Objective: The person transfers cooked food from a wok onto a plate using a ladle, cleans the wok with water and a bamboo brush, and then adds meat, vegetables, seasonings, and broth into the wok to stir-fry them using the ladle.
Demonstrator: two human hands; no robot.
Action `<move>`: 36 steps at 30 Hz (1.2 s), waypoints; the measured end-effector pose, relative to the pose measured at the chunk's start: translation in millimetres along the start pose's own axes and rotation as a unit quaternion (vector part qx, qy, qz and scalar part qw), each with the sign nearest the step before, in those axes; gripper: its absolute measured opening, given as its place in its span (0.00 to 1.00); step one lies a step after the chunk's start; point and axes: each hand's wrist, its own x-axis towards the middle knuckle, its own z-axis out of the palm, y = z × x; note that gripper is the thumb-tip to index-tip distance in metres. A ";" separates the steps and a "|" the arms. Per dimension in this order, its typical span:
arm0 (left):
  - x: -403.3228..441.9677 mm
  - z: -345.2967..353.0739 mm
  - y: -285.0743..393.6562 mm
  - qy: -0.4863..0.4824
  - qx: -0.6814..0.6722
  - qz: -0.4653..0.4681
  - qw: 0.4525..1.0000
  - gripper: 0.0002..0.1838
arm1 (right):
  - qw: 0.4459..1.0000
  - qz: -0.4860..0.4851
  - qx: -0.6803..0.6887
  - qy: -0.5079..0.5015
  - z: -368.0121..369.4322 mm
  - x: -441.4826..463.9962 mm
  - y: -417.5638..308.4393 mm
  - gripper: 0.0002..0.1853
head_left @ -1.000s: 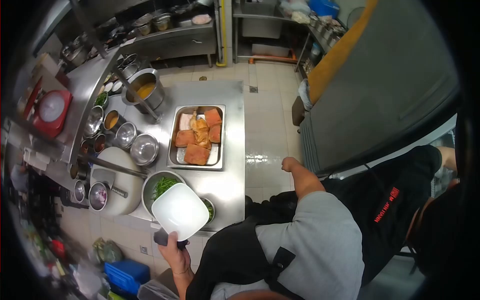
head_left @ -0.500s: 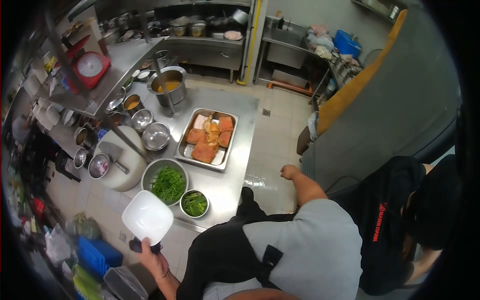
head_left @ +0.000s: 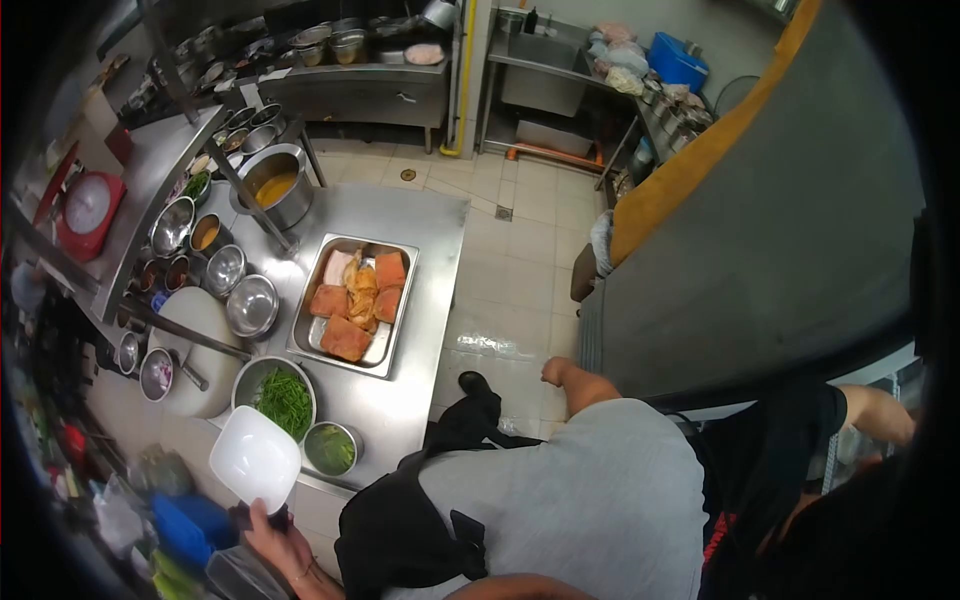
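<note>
My left hand (head_left: 275,535) grips the rim of a white bowl (head_left: 255,455), which is tilted so its bare inside shows. A dark object (head_left: 240,517) I cannot identify is at the same hand. Just beyond the bowl, on the steel table (head_left: 400,420), sit a steel bowl of cut green vegetables (head_left: 283,403) and a smaller steel pot with greens (head_left: 332,449). My right hand (head_left: 553,372) hangs beside my body over the floor, curled into a fist, with nothing visible in it.
A steel tray (head_left: 380,362) holds orange-brown slabs of food. Behind it stand a pot of yellow liquid (head_left: 277,190) and several steel bowls. A red scale (head_left: 90,215) rests on the shelf. To the right are a grey panel (head_left: 760,270) and a person in black (head_left: 760,450). The floor (head_left: 500,270) looks wet.
My view has shifted, so the table and its tray appear further left. The white bowl stays in my left hand. The person on the right has stretched an arm outward.
</note>
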 end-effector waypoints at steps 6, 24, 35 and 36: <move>-15.2 91.9 -7.1 -0.046 0.023 0.037 0.998 0.17 | 0.979 0.115 0.125 -0.110 7.6 36.9 39.4 0.24; -56.8 555.8 -156.5 -0.385 0.069 -0.164 0.906 0.15 | 0.948 -0.084 0.252 0.176 155.3 103.6 294.9 0.12; -42.0 735.3 -237.7 -0.389 0.067 -0.225 0.891 0.19 | 0.761 -0.117 0.544 0.333 -421.8 184.0 325.5 0.17; -29.8 753.9 -244.7 -0.381 0.058 -0.219 0.897 0.19 | 0.770 -0.137 0.520 0.343 -465.0 192.3 326.5 0.17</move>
